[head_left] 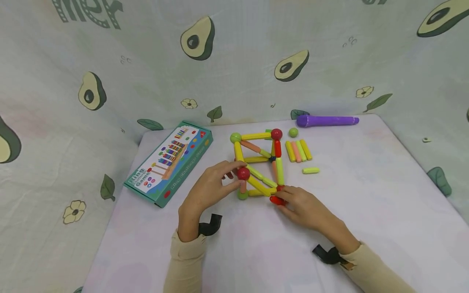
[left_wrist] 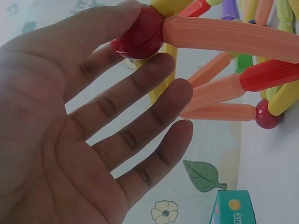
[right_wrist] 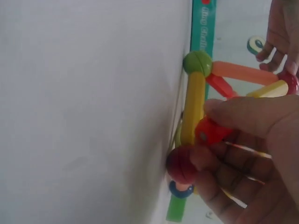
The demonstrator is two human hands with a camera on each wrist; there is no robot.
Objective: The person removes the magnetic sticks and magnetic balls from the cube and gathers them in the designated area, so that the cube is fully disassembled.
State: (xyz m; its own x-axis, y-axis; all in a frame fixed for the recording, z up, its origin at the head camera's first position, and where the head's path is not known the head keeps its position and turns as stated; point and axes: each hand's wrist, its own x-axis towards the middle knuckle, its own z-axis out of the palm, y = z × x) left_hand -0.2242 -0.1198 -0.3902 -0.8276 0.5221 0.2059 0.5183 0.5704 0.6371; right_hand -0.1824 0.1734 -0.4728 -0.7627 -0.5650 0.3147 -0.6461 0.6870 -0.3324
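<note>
A frame built of magnetic rods and balls (head_left: 259,136) stands on the table, its rods yellow, orange, red and light green. My left hand (head_left: 209,185) pinches a red ball (head_left: 243,173) at its upper near-left corner between thumb and index finger; the other fingers are spread loosely in the left wrist view. With thumb and fingertips my right hand (head_left: 305,208) pinches a short red rod (right_wrist: 212,131), one end of it showing. Those fingertips are right at another red ball (right_wrist: 181,165) on the near-right corner. A green ball (head_left: 243,195) sits at the near-left bottom corner.
Right of the frame lie several loose rods (head_left: 298,151) in a row, a single light green rod (head_left: 310,170) and a green ball (head_left: 293,132). A purple toy microphone (head_left: 329,121) is at the back edge. The teal game box (head_left: 170,162) lies at left.
</note>
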